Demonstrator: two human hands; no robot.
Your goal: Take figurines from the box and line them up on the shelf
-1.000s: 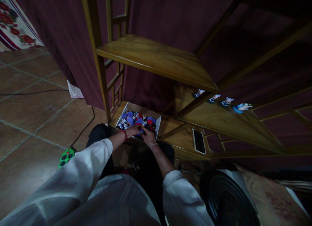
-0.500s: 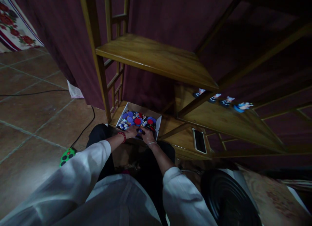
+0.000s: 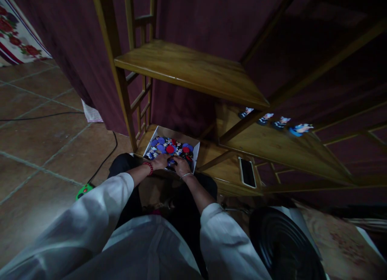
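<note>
A shallow white box [image 3: 196, 152] sits on the low wooden shelf in front of my knees. It is filled with several small figurines [image 3: 161, 145] on round blue, red and black bases. Over its near edge, my left hand [image 3: 160, 162], with a red bead bracelet at the wrist, and my right hand [image 3: 182, 167], wearing a thin light bracelet, come close together. Between their closed fingers is a small dark blue figurine [image 3: 171, 161]. The fingers partly cover it, so its shape is not clear.
On the shelf to the right stand several small figurines [image 3: 281, 122] in a row. A phone [image 3: 248, 173] lies on the lower board. Above the box is a wooden shelf board [image 3: 193, 72]. A black round stool [image 3: 284, 243] is at the lower right; a green power strip [image 3: 84, 190] lies on the tiled floor.
My left hand has shifted slightly left and the right hand a little down, both still around the small dark blue figurine. The whole view has tilted slightly.
</note>
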